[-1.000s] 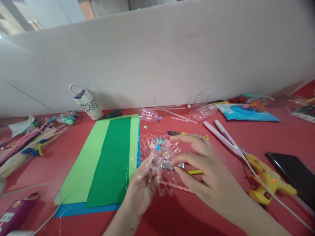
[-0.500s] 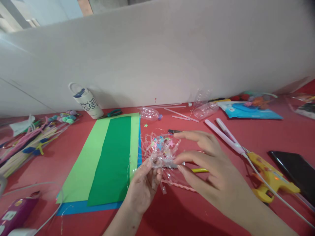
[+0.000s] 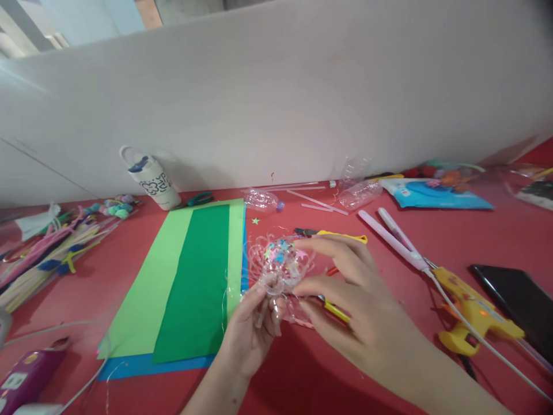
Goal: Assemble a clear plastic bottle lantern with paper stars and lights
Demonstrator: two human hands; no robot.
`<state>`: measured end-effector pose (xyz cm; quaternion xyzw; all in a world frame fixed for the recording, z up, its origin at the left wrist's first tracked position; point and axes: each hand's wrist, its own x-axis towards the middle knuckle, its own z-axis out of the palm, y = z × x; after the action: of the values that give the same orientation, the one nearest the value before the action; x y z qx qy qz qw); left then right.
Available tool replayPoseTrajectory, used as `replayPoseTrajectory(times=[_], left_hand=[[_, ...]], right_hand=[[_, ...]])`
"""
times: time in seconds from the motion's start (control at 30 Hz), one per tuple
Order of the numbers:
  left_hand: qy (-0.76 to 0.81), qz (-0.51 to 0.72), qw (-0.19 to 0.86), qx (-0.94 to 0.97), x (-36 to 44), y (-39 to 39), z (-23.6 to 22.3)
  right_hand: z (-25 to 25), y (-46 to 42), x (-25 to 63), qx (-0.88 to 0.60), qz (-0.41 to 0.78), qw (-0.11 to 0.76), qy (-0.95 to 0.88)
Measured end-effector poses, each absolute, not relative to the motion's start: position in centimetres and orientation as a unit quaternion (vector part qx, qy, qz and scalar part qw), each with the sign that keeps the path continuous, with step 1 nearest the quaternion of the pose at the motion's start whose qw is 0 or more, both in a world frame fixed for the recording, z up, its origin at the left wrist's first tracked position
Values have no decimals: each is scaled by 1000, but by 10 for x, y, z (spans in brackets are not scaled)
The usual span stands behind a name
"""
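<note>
My left hand (image 3: 248,331) is closed around the neck end of a clear plastic bottle piece (image 3: 273,283), palm up, over the red table. Its plastic is cut into thin curled strips (image 3: 254,253) that fan out, with blue, pink and green star shapes (image 3: 280,251) among them. From the right, my right hand (image 3: 363,300) pinches the edge of the clear plastic between thumb and a fingertip, another finger reaching above the stars. Beneath this hand lie a yellow-handled tool (image 3: 337,312) and a yellow cutter or pliers (image 3: 341,235), both partly hidden.
Green sheets (image 3: 199,282) over a blue sheet lie left. A white tumbler (image 3: 155,184), green-handled pliers (image 3: 200,198) and clear bottles (image 3: 261,200) stand or lie along the wall. Rightward are a pink hair straightener (image 3: 391,239), a yellow glue gun (image 3: 470,311) with cord, and a black phone (image 3: 514,300).
My right hand has moved slightly left and closer to the plastic, uncovering more of the yellow-handled tools. The bottle piece has turned a little in my left hand.
</note>
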<state>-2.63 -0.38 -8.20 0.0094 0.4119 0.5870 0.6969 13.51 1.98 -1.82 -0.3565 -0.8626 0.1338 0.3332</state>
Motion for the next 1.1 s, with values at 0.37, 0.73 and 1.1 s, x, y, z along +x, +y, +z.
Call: replayPoseTrajectory(times=[0.37,0.73,1.1], left_hand=[[380,581,716,74,-28,-5,-94],[372,573,713,158,-26,-7,-89],[361,581,706,181,-26,-6,-91]], right_hand=[[-27,23,130,-316,55,337,-885],[-34,22,127,-359,104,333,-866],[-32,22,123,-353,54,338,-870]])
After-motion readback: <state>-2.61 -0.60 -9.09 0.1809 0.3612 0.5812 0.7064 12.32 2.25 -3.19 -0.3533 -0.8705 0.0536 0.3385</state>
